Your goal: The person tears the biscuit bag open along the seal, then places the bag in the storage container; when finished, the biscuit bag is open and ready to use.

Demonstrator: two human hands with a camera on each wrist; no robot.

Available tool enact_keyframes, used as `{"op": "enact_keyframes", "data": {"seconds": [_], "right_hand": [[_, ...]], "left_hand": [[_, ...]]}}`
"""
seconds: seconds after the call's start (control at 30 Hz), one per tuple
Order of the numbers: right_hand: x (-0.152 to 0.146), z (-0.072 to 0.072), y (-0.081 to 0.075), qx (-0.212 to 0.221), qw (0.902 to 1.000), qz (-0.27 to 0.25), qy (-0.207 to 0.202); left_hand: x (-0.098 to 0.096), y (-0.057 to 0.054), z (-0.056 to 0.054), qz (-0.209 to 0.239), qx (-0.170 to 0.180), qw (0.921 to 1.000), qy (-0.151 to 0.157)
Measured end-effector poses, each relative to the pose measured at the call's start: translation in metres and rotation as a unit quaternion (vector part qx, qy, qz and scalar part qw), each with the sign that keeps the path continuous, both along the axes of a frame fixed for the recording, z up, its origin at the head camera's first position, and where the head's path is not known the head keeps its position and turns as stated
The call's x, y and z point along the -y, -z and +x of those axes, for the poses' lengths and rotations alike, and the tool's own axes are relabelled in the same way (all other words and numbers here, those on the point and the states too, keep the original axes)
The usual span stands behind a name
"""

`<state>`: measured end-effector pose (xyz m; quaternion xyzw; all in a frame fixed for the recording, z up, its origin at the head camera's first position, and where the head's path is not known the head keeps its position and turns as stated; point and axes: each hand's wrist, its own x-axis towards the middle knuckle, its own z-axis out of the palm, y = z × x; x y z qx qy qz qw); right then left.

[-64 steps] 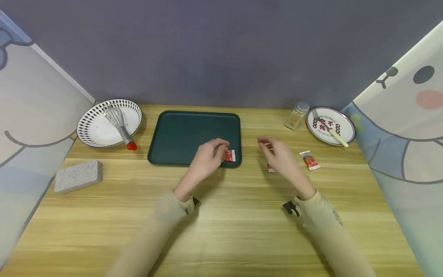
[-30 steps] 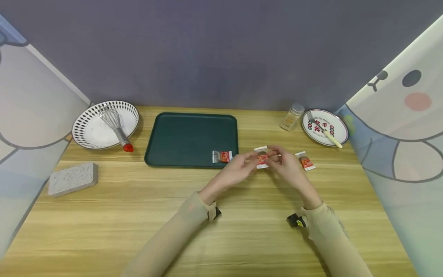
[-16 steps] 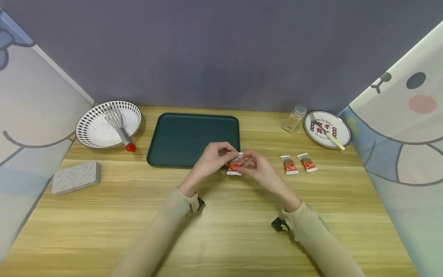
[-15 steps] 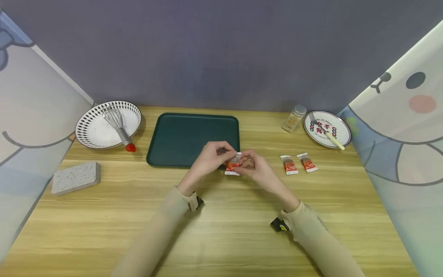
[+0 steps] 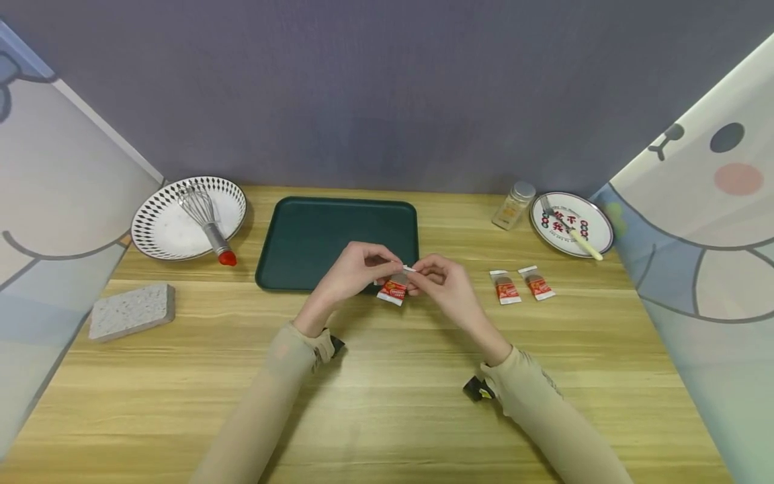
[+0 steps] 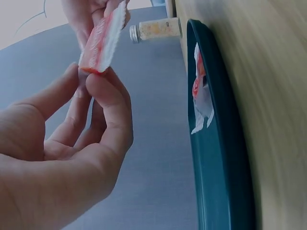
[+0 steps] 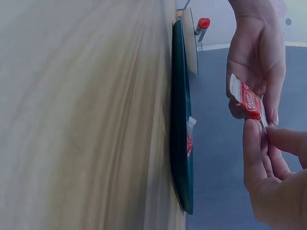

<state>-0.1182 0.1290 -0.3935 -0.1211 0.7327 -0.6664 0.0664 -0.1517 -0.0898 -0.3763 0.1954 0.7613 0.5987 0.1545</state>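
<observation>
A small wrapped snack packet (image 5: pixel 393 290), red and clear with white crimped ends, hangs tilted between my hands. In the head view it is over the near right corner of the dark green tray (image 5: pixel 326 235). My left hand (image 5: pixel 353 272) pinches its upper end between thumb and fingertips. Beside it, the right hand (image 5: pixel 446 286) pinches the same white end. Both wrist views show the fingertips meeting at one edge of the packet, which is held above the tray. Another such packet (image 6: pixel 202 91) lies in the tray, mostly hidden by my left hand in the head view.
Two more packets (image 5: pixel 505 288) lie on the table to the right. Behind them stand a seasoning jar (image 5: pixel 514 205) and a plate (image 5: pixel 595 235) with a fork (image 5: pixel 577 235). At left are a patterned bowl (image 5: pixel 157 232), a whisk (image 5: pixel 213 232) and a grey speckled block (image 5: pixel 133 312).
The packet was lifted from the table at right and carried left to the tray corner. It has since tilted, and both hands now pinch its upper end.
</observation>
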Motion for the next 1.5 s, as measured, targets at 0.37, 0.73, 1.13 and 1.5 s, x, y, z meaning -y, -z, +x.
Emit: {"op": "enact_keyframes", "data": {"seconds": [0.37, 0.73, 1.13, 1.5], "right_hand": [[0.0014, -0.0009, 0.0029, -0.002, 0.9999, -0.016, -0.002], [0.003, -0.0005, 0.003, -0.004, 0.9999, -0.011, 0.001], [0.003, 0.0004, 0.0041, -0.023, 0.9993, 0.018, 0.025], [0.0056, 0.0013, 0.0068, -0.042, 0.9985, 0.005, 0.034]], "left_hand": [[0.0003, 0.0, -0.0015, -0.045, -0.051, 0.9976, 0.012], [0.0032, 0.0028, -0.0025, -0.034, -0.05, 0.9981, 0.016], [-0.0012, 0.0058, -0.0016, -0.032, -0.058, 0.9977, 0.016], [0.0003, 0.0055, -0.0017, -0.039, -0.055, 0.9976, 0.013]]}}
